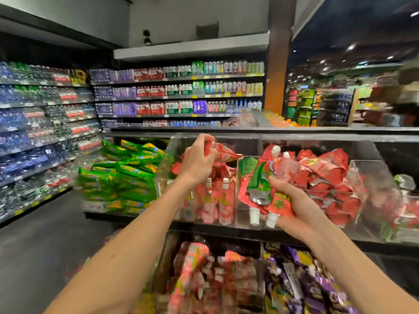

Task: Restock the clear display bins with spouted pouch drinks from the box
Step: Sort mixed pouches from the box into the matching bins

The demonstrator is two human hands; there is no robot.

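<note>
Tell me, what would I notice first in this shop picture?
Right in the middle, the left hand grips a crumpled red spouted pouch above the clear plastic display bins, while the right hand holds a bunch of red and green white-capped pouches. A bright green pile of packets sits to the left.

Glossy foil pouches (322,168), clear plastic bins (367,168)

I count one red pouch (223,151) in my left hand (199,163) and two white-capped pouches (275,206) in my right hand (294,209).
</note>
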